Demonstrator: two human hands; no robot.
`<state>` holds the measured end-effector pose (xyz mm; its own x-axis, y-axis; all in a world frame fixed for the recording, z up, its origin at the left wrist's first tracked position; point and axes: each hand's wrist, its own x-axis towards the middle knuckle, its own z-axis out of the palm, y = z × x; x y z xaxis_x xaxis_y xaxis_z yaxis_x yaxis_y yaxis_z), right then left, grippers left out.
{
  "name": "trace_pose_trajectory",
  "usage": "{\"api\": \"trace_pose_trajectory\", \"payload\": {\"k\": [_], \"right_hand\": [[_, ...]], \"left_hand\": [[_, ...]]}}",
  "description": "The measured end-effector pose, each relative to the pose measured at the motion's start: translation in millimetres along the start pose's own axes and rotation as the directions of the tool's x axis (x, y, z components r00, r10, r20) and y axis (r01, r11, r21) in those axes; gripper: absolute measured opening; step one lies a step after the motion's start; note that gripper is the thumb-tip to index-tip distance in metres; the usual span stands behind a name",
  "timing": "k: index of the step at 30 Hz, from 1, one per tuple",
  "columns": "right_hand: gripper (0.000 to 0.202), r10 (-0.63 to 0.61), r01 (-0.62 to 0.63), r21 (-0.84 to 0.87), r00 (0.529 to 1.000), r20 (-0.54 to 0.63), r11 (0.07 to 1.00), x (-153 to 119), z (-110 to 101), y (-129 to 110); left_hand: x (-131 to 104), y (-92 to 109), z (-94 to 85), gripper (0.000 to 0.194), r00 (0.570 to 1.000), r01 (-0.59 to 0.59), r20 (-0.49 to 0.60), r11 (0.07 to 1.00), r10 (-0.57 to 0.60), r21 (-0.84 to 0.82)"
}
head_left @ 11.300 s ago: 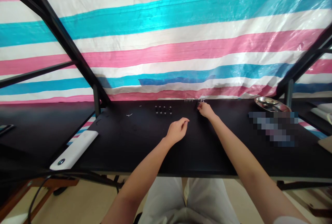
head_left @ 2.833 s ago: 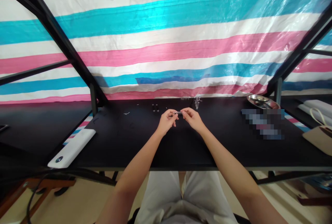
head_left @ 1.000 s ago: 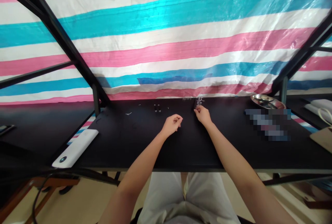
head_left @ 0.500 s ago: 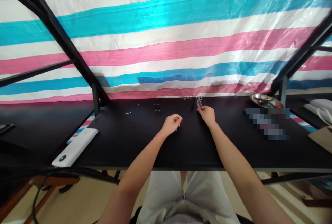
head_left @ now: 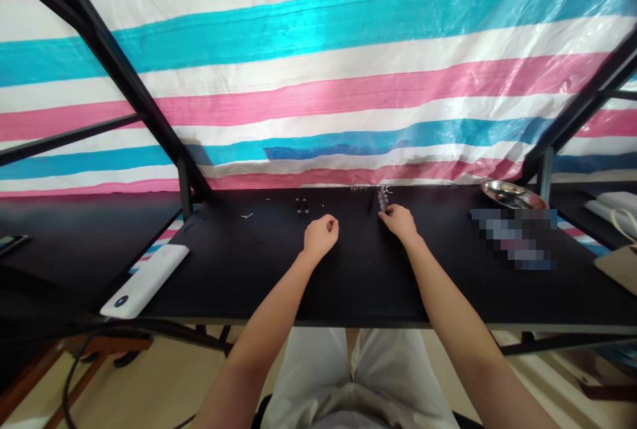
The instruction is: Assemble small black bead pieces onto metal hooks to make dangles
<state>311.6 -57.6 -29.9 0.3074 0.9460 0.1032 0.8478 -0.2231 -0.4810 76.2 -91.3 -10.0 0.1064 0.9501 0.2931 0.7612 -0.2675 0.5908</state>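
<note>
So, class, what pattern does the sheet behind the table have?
The sheet has pink, white and blue stripes, best seen in the head view.

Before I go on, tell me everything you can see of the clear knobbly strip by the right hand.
The clear knobbly strip is narrow, greyish and see-through, like clear plastic, with small rounded bumps along its length. It is on the black table near the far edge, its length running roughly toward the person. Thin white strands show about its far end. The right hand has its fingertips at the near end; whether they grip it is too small to tell.
</note>
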Motion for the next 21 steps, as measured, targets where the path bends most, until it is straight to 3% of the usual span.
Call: {"api": "trace_pose_trajectory", "payload": {"k": [4, 7, 11, 14, 21], "right_hand": [[0.03, -0.002, 0.004, -0.06, 1.0, 0.028, 0.998, -18, -13, -10], [0.027, -0.097, 0.097, -0.015, 0.995, -0.009, 0.995, -34, -19, -19], [0.024, -0.263, 0.272, 0.08, 0.959, -0.105, 0.959, -44, -19, -27], [0.024, -0.385, 0.396, 0.11, 0.916, -0.111, 0.911, -46, -16, -27], [0.025, -0.48, 0.487, 0.127, 0.873, -0.088, 0.864, -46, -14, -27]], "left_hand": [[10, -8, -18.8, 0.021, 0.973, 0.182, -0.168, 0.973, -0.157, 0.141], [19, -15, -30.8, 0.033, 0.951, 0.25, -0.23, 0.953, -0.207, 0.172], [30, -19, -37.3, 0.039, 0.955, 0.265, -0.201, 0.932, -0.218, 0.248], [37, -20, -36.4, 0.036, 0.963, 0.252, -0.167, 0.922, -0.21, 0.294], [49, -29, -31.7, 0.029, 0.968, 0.243, -0.147, 0.91, -0.204, 0.336]]}}
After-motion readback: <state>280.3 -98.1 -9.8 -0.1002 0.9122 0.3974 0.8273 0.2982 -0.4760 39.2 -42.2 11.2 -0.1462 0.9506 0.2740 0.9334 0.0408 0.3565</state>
